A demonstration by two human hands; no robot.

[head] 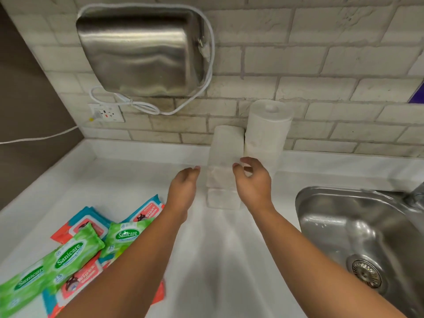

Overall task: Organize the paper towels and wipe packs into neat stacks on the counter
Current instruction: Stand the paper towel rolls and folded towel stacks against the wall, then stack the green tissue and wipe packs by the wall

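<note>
Desk (229, 260): white, running along a pale brick-tile wall (321, 65).
Hand dryer (142, 53): brushed steel, fixed to the wall at upper left, with a white cord (210, 65) looped round it.
Sink (358, 237): stainless, set into the desk at right.
Wipe packs: green Sanicare packs (68, 255) lay mixed over red-and-blue wipe packs (146, 210) in a loose heap on the desk at lower left.
Paper towel stack (223, 154): white folded bundles piled upright on the desk near the wall, just beside a standing paper towel roll (266, 129).
Left hand (183, 187): fingers loosely curled, holding nothing, just beside the stack's left side.
Right hand (252, 180): fingers loosely curled at the stack's right edge, gripping nothing; contact could not be told.
Wall socket (106, 113): below the dryer.
</note>
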